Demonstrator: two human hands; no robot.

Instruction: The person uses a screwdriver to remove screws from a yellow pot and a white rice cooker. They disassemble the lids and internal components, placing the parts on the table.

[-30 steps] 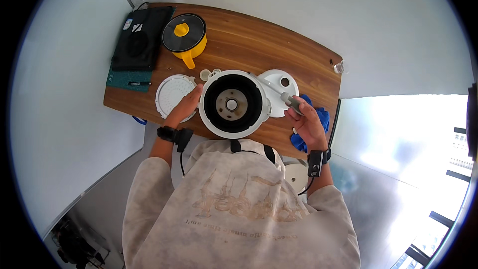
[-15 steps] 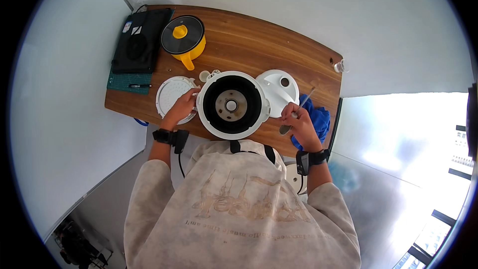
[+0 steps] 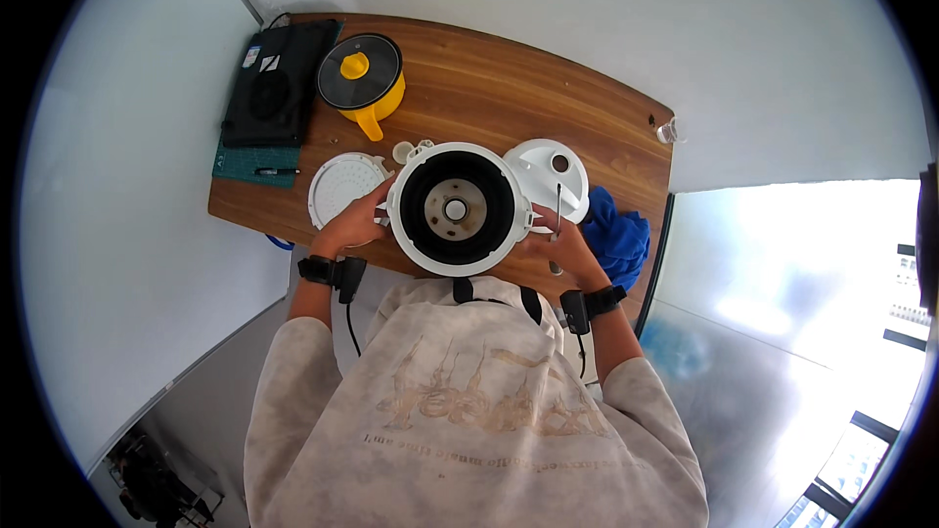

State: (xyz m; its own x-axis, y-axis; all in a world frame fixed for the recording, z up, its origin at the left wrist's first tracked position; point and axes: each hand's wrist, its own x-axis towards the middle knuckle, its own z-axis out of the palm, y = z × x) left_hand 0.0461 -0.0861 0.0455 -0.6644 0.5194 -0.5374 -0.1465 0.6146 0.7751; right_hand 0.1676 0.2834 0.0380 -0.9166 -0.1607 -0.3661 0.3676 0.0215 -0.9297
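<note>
A white rice cooker body faces up with its inner pot out, showing a black inside and a stained round heating plate. My left hand grips its left side, the fingertips partly hidden behind the rim. At the right side handle, my right hand touches the body with its fingers. That same hand keeps a screwdriver in its grasp, the metal shaft pointing away from me and the handle end showing below the palm.
Left of the body lies a white perforated disc; small white parts sit behind it. To the right are a white lid and a blue cloth. Farther back stand a yellow pot and a black flat appliance on a green mat.
My right hand has moved left from beside the blue cloth to the cooker body's right handle, turning the screwdriver more upright in view. My left hand has slid slightly nearer along the left side.
</note>
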